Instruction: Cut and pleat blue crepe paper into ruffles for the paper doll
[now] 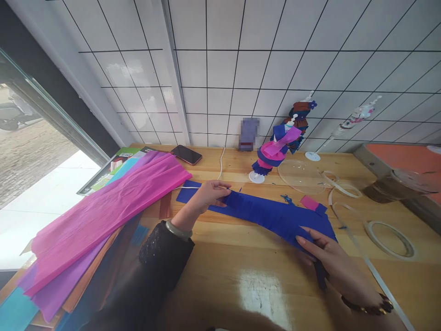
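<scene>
A long strip of dark blue crepe paper [265,211] stretches across the wooden table between my two hands. At its left part, my left hand [212,195] pinches the upper edge between thumb and fingers. My right hand [325,253] grips the lower right part, thumb on top, with a narrow dark end hanging below the fingers. Another flat blue piece [186,192] shows beyond my left wrist. Small pink paper [309,202] and blue scraps [286,199] lie just behind the strip.
Pink crepe sheets [113,216] over purple, orange and blue ones fill the left. Behind are a phone [187,155], a white cable [221,165] and decorated paper figures [275,149]. To the right lie a tape roll [391,240], white ribbon [372,269] and a clear disc [299,176].
</scene>
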{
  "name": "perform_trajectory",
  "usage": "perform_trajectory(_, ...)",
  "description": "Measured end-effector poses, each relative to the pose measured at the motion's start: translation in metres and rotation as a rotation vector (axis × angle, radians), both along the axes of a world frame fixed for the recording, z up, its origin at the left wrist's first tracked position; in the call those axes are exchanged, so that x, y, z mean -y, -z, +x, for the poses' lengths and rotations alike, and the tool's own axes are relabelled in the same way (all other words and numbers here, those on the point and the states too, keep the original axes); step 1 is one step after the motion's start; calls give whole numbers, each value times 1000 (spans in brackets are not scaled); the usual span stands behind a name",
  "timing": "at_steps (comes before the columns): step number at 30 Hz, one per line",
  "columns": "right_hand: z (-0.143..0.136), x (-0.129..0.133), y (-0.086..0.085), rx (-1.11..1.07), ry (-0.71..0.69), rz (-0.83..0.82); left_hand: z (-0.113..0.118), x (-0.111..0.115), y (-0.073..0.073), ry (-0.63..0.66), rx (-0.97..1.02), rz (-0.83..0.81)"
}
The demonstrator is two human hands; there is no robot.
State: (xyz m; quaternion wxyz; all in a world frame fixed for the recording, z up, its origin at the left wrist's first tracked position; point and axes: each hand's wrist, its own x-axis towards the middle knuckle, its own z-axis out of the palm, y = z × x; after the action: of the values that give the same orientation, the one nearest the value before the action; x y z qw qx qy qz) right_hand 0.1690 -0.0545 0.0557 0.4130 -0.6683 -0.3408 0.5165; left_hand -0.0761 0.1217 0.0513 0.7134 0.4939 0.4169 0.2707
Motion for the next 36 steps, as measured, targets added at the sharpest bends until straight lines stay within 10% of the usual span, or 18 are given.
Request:
perform_trajectory(25,4,4,-4,-86,3,9,-1,2,-5,88,-74,72)
perform_trajectory(36,-24,-5,-29,52,-300,20,24,51,-30,605,-6,545)
